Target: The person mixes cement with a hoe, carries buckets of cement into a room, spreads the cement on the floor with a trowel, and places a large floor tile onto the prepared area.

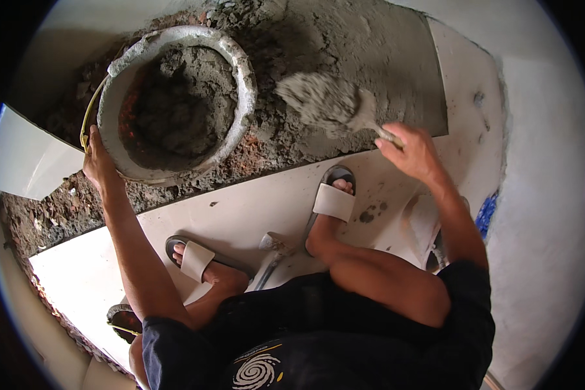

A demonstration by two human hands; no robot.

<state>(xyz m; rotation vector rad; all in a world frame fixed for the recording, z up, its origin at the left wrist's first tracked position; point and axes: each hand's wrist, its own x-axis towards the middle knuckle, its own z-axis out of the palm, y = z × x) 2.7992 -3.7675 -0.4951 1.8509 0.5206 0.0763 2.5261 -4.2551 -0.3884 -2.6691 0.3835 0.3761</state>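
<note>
A round bucket with a mortar-crusted rim stands at the upper left, grey wet mortar inside it. My left hand is closed against the bucket's left outer side, by its yellow handle. To the right, my right hand grips the handle of a trowel. A heap of mortar lies on the trowel's blade, slightly blurred. The trowel is above a bed of grey mortar, rough near the bucket and smoother toward the right.
Pale floor tiles lie under my sandalled feet, their edge bordering rubble and mortar. A hammer-like tool rests between my feet. A pale tile juts in at far left. A small dark container stands lower left, a blue item by the right wall.
</note>
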